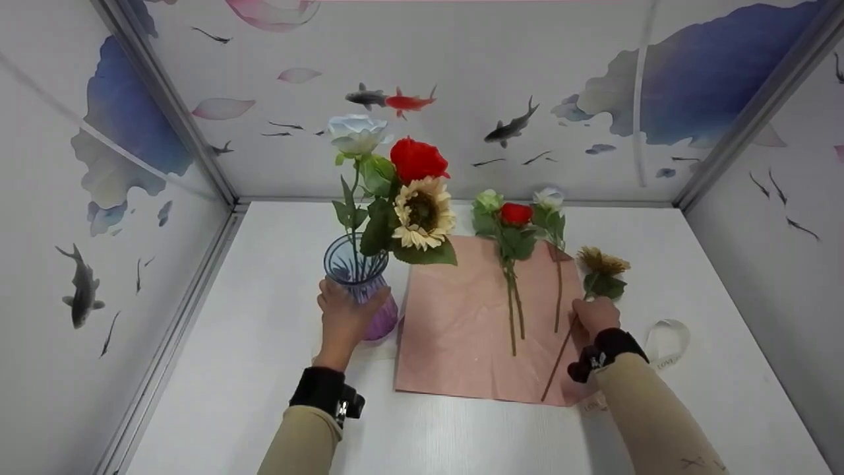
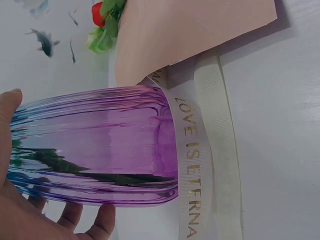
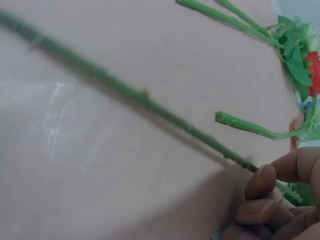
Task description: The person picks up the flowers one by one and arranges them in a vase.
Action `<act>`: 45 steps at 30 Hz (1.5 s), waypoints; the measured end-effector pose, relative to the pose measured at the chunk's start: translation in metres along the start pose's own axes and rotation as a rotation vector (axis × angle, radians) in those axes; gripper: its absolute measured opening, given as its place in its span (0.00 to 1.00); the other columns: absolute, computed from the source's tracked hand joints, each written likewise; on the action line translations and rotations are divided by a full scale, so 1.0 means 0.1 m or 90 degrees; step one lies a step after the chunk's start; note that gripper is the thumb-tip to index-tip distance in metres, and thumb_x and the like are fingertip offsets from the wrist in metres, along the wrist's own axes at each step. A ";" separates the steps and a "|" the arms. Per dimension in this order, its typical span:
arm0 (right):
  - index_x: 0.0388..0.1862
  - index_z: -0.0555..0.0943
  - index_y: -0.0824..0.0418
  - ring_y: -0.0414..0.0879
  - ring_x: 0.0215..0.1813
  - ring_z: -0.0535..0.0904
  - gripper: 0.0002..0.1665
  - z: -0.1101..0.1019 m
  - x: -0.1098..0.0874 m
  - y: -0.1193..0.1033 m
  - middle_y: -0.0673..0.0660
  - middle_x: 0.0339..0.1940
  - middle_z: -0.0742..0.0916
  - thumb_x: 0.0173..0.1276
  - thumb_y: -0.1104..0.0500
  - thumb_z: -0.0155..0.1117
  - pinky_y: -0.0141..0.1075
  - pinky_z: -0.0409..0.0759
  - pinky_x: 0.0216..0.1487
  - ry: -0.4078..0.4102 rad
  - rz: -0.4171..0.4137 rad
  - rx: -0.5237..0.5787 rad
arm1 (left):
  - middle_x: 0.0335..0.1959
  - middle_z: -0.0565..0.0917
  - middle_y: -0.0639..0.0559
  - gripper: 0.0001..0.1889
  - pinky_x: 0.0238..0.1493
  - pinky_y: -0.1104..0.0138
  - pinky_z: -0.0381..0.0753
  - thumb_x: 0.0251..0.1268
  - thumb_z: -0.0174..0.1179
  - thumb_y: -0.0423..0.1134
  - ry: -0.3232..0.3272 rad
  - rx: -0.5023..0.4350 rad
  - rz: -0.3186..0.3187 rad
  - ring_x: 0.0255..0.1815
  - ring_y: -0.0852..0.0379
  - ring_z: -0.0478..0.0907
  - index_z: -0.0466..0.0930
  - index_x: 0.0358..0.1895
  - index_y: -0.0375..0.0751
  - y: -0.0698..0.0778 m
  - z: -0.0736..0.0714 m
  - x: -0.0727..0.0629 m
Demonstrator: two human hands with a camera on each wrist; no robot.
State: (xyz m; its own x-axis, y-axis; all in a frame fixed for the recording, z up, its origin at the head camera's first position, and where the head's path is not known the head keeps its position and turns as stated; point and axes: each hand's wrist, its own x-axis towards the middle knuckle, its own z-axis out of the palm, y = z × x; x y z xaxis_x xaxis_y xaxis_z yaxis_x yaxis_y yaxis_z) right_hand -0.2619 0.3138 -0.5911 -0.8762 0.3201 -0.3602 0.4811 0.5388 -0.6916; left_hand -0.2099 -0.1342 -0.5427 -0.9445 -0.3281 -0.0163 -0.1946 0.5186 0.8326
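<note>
My left hand [image 1: 346, 320] grips a ribbed glass vase [image 1: 382, 320], blue at the rim and purple toward the base. In the left wrist view the fingers and thumb wrap its blue part, and the purple base [image 2: 125, 135] shows beyond them. From the vase rise a pale blue-white rose [image 1: 358, 136], a red flower [image 1: 419, 160] and a cream sunflower [image 1: 423, 212]. My right hand [image 1: 597, 315] pinches the stem of a tan sunflower [image 1: 603, 262] at the paper's right side. In the right wrist view its green stem [image 3: 165, 114] runs diagonally over the paper.
Pink wrapping paper [image 1: 455, 323] covers the table's middle. Across its upper part lie a red flower [image 1: 516, 214], a pale green one [image 1: 489, 200] and a white one [image 1: 549, 198]. A lettered ribbon [image 2: 190, 165] passes by the vase base; a ribbon loop [image 1: 667, 343] lies at right.
</note>
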 end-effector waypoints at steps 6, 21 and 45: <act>0.13 0.76 0.59 0.47 0.21 0.73 0.23 -0.04 -0.01 -0.04 0.49 0.12 0.75 0.69 0.56 0.50 0.39 0.71 0.26 -0.009 -0.001 0.002 | 0.72 0.53 0.29 0.62 0.66 0.34 0.67 0.57 0.71 0.61 -0.004 -0.004 0.003 0.72 0.31 0.56 0.39 0.78 0.26 0.01 0.01 0.00; 0.30 0.74 0.62 0.48 0.24 0.74 0.14 -0.16 0.00 -0.20 0.50 0.15 0.80 0.71 0.56 0.49 0.39 0.71 0.32 0.058 -0.105 0.099 | 0.72 0.55 0.30 0.61 0.65 0.36 0.70 0.57 0.70 0.61 0.003 -0.001 0.016 0.71 0.32 0.58 0.41 0.78 0.29 0.01 0.00 -0.01; 0.38 0.71 0.65 0.46 0.21 0.74 0.05 -0.25 -0.38 -0.65 0.62 0.20 0.81 0.76 0.63 0.52 0.36 0.72 0.26 0.032 -0.286 0.384 | 0.72 0.54 0.32 0.61 0.63 0.38 0.73 0.58 0.70 0.63 -0.014 0.037 0.014 0.72 0.32 0.56 0.41 0.78 0.29 0.05 -0.06 -0.04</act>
State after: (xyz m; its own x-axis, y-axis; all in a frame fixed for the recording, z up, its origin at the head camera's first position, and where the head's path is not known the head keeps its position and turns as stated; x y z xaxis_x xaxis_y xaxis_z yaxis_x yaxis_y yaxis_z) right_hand -0.2591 0.2867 -0.5168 -0.9755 0.2127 0.0566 -0.0336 0.1101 -0.9934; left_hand -0.2058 -0.1353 -0.5349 -0.9543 -0.2987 -0.0105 -0.1875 0.5709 0.7993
